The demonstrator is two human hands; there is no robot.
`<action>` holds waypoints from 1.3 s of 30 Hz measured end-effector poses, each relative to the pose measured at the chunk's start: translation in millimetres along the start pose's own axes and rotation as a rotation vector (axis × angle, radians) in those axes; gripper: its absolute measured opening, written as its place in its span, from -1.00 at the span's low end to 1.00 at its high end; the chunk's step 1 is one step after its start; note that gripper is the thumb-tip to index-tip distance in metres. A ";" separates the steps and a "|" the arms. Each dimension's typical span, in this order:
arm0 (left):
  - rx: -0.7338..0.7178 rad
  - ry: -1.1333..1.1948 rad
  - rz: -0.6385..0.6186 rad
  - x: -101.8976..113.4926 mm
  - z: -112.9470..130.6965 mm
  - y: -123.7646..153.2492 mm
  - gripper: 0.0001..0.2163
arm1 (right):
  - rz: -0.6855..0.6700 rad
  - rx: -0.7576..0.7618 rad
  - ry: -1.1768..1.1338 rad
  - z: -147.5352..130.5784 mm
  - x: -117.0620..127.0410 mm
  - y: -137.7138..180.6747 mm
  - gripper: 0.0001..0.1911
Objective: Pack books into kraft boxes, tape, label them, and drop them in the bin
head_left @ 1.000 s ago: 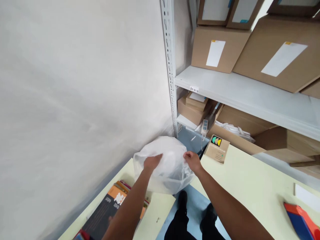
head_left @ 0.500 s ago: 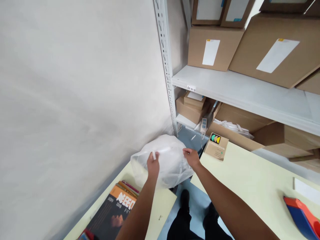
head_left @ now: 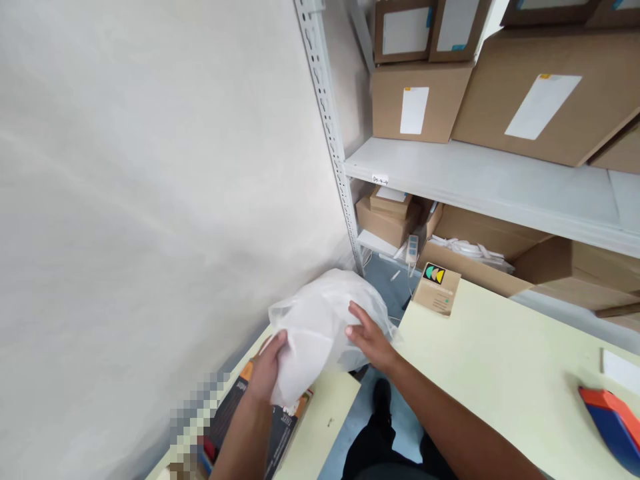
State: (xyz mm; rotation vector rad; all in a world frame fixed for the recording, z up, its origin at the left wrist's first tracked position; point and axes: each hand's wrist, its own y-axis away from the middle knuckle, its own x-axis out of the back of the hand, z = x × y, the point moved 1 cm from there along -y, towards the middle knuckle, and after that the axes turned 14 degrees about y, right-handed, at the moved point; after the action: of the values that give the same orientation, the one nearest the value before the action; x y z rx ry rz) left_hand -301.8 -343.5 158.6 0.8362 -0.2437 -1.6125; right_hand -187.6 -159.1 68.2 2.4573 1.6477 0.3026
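Note:
A large translucent plastic bag (head_left: 367,288) bulges in the corner between two table tops. In front of it my left hand (head_left: 269,365) is closed on the edge of a thin white plastic sheet (head_left: 306,343), perhaps a flat bag; I cannot tell which. The sheet overlaps the big bag and hangs over a dark book (head_left: 287,433) on the left table. My right hand (head_left: 371,337) has its thumb and fingers apart, in front of the bag's right side and close to the sheet, holding nothing visible.
The pale left table (head_left: 337,400) stands along the wall. On the right table (head_left: 500,360) are a brown card packet (head_left: 437,290) and a red and blue object (head_left: 610,423). Behind, a metal shelf (head_left: 480,177) bears cardboard boxes (head_left: 420,103); an opened box (head_left: 470,277) sits underneath.
My left hand has moved left and nearer to me, drawing the white sheet out over the book. My right hand has gone from pinched to spread fingers and shifted slightly left.

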 end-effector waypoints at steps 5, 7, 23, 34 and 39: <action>0.051 -0.099 -0.136 -1.2 -21.3 17.2 -0.60 | -0.294 -0.323 -0.419 -10.6 -8.2 37.7 0.02; 0.035 -0.217 -0.093 1.9 -20.7 16.3 -0.57 | -0.281 -0.303 -0.442 -7.7 6.5 51.3 -0.11; -0.404 -1.374 -0.813 -154.3 -179.6 -16.5 -0.65 | 1.249 0.202 1.314 38.4 246.2 249.5 -0.76; -0.417 -1.854 -0.816 -218.5 -339.6 -16.4 -0.70 | 0.572 -0.448 1.539 180.5 248.5 254.0 -0.47; -0.424 -1.908 -0.796 -225.1 -353.7 -30.6 -0.67 | 0.228 -0.270 1.399 204.3 244.8 249.9 -0.35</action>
State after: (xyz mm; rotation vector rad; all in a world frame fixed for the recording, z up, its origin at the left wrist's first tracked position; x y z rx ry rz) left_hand -102.0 -24.0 -27.7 -1.3461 -0.8819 -2.5777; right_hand 178.9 -31.7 -48.4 2.1720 1.3365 2.4608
